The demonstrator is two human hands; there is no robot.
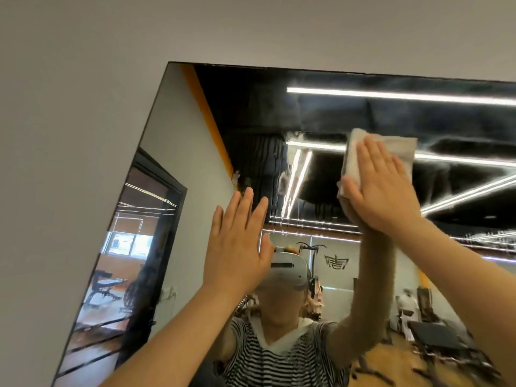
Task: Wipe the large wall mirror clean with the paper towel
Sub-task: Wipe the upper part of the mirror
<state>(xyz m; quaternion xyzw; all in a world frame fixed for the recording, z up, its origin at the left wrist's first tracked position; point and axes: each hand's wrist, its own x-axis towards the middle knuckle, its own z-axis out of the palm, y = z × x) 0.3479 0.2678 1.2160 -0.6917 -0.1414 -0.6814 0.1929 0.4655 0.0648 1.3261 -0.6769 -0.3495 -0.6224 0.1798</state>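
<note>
Right hand [382,188], fingers straight and together, presses folded paper towel [360,160] against wall mirror [195,129]; left hand [237,244], fingers straight, slightly spread, rests flat on glass.

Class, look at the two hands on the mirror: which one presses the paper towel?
The right hand, higher up, presses the paper towel flat against the mirror. The left hand lies bare on the glass.
</note>
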